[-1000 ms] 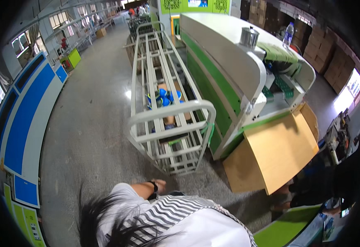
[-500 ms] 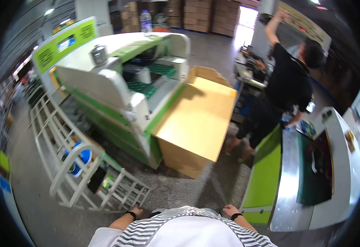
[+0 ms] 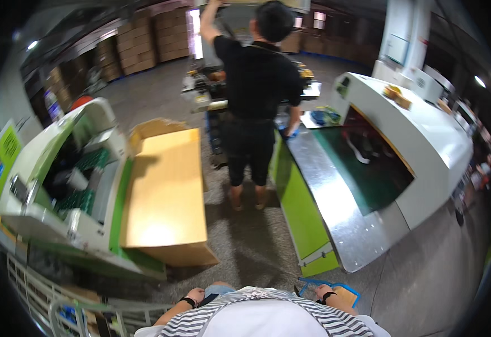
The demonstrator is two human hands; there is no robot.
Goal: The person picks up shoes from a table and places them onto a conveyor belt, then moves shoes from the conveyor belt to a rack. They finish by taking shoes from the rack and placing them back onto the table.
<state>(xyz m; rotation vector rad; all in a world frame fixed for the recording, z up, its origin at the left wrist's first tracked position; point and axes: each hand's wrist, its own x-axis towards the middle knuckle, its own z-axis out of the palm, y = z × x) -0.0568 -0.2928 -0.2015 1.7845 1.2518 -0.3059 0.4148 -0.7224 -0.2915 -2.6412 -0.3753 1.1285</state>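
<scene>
Both hands sit low at the bottom edge, close against the striped shirt. The left hand (image 3: 196, 295) wears a dark wristband and rests curled near the waist; whether its grip is closed on anything I cannot tell, since the fingers are small and partly hidden. The right hand (image 3: 322, 292), also with a dark wristband, lies at the rim of a blue-framed tray (image 3: 343, 292) with a tan inside, which sits on the floor just beside the person's right side — the hand seems to touch its frame, yet the grip itself is too small to read.

Ahead of the right hand stands a green-sided table (image 3: 335, 208) with a shiny steel top, joined to a white hooded machine (image 3: 425, 140) with a dark belt inside. To the left a flat cardboard box (image 3: 167, 191) lies against a white and green machine (image 3: 71, 185), and a white wire cart (image 3: 60, 306) shows at the lower left corner. Another person in black clothes (image 3: 259, 84) stands with their back turned between the two machines, one arm raised — stacked cartons line the far wall
</scene>
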